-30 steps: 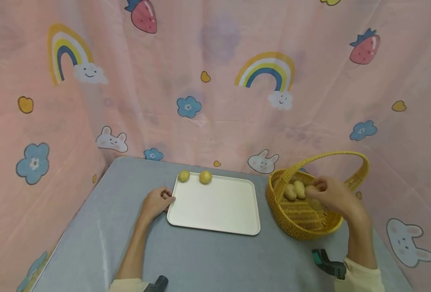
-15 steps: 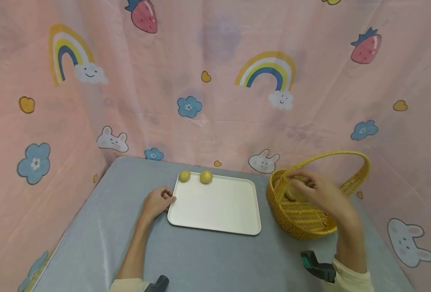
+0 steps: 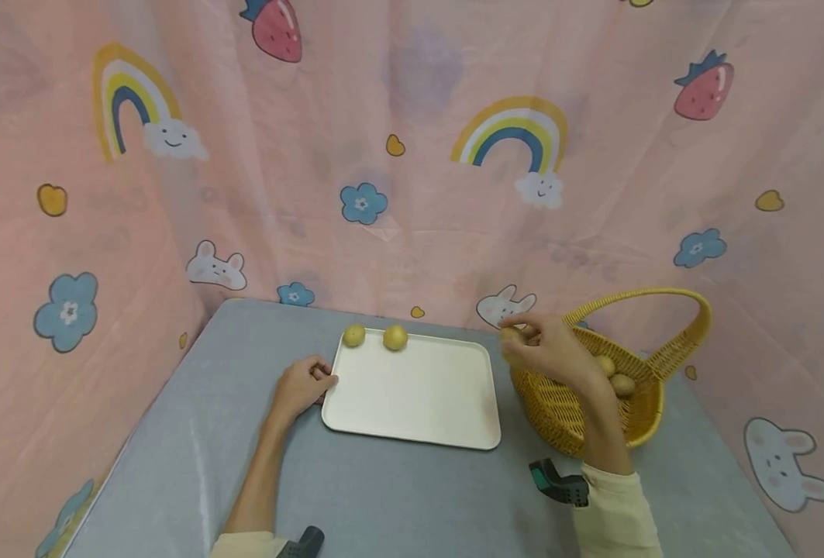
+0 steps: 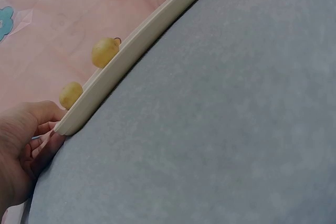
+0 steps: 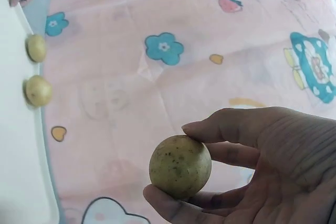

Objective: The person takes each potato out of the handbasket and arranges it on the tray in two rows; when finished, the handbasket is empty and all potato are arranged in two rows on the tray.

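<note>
A right hand [image 3: 558, 353] pinches a potato [image 5: 180, 167] between the thumb and the fingertips. The right wrist view shows it round and pale yellow, with dark specks on its skin and air around it, touching only the fingers. In the head view it is near the left rim of a yellow basket [image 3: 652, 415], to the right of a white tray [image 3: 412, 391], apart from the tray. The forearm crosses above the basket and hides part of its inside.

At least 2 potatoes lie in the basket, a rear potato [image 3: 605, 365] and a front potato [image 3: 622, 385]; whether others are behind the arm, I cannot tell. The basket stands just beside the tray, its handle arching up over it.

A left hand [image 3: 301, 387] grips the tray's left edge, its fingers curled and pinching the rim. On the tray's far edge, near the left corner, sit 2 more: a corner potato [image 3: 353, 335] and, just right of it, a second potato [image 3: 394, 337].

Tray and basket rest on a grey table [image 3: 384, 496]. Behind hangs a pink curtain [image 3: 439, 248] printed with rainbows, strawberries and rabbits.
</note>
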`<act>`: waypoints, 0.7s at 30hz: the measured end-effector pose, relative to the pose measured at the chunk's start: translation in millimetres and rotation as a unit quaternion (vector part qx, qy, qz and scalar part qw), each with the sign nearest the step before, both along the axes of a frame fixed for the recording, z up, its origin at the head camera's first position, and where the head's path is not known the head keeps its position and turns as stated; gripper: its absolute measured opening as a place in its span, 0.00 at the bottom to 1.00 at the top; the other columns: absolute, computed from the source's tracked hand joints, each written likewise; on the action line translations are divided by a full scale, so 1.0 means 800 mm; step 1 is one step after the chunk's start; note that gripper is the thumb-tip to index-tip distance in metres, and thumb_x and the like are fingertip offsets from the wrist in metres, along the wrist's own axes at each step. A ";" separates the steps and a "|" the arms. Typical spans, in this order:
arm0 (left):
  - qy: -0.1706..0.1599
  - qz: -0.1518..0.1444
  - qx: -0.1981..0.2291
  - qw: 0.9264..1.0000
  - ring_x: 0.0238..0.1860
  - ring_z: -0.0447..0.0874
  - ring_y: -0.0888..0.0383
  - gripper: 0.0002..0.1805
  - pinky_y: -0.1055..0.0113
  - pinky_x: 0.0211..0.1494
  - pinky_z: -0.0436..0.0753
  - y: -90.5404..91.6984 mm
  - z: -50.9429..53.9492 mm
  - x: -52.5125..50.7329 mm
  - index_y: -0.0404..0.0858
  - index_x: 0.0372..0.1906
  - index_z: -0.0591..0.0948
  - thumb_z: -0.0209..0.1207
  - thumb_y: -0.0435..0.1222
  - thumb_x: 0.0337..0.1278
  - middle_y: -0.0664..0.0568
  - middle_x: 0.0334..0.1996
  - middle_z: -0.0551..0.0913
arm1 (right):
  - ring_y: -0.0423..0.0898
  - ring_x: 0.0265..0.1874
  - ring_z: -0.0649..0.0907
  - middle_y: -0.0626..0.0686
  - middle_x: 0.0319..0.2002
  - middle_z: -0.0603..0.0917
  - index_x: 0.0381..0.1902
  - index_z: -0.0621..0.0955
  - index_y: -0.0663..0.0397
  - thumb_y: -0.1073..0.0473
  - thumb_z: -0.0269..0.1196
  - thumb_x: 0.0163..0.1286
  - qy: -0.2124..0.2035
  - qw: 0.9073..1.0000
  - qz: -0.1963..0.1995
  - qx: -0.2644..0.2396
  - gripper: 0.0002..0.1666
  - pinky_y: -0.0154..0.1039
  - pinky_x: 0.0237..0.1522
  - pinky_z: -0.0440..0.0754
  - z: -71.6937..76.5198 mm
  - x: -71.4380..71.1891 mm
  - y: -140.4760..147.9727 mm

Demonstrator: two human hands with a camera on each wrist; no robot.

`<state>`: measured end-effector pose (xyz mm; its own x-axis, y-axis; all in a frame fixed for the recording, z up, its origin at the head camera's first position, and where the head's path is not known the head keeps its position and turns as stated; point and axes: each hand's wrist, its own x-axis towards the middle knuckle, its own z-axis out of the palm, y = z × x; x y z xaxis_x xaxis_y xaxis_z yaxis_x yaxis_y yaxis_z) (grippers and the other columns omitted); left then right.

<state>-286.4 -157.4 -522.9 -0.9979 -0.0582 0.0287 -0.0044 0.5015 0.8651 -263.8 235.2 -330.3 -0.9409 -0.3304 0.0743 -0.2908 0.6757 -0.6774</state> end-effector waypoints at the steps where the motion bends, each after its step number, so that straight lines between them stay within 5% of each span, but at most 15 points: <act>1: 0.000 0.001 0.001 1.000 0.20 0.82 0.61 0.08 0.67 0.27 0.85 0.000 0.000 0.001 0.33 0.41 0.84 0.67 0.35 0.61 0.48 0.28 0.85 | 0.49 0.35 0.83 0.72 0.53 0.84 0.65 0.80 0.63 0.58 0.63 0.75 -0.006 1.000 0.001 -0.003 0.24 0.38 0.29 0.82 -0.006 -0.006 -0.003; 12: 0.003 -0.001 -0.004 1.000 0.20 0.82 0.61 0.09 0.67 0.27 0.85 0.000 -0.002 -0.001 0.33 0.42 0.84 0.67 0.35 0.62 0.46 0.29 0.86 | 0.49 0.36 0.82 0.75 0.52 0.84 0.66 0.78 0.68 0.65 0.63 0.65 -0.066 0.996 0.025 -0.058 0.30 0.36 0.35 0.81 -0.061 -0.063 -0.043; 21: -0.001 0.000 0.001 1.000 0.20 0.82 0.62 0.08 0.68 0.27 0.85 -0.002 -0.002 -0.002 0.33 0.42 0.84 0.67 0.34 0.62 0.46 0.29 0.86 | 0.53 0.39 0.86 0.73 0.54 0.82 0.65 0.76 0.73 0.65 0.63 0.67 -0.084 0.994 -0.031 -0.066 0.30 0.41 0.37 0.90 -0.122 -0.103 -0.075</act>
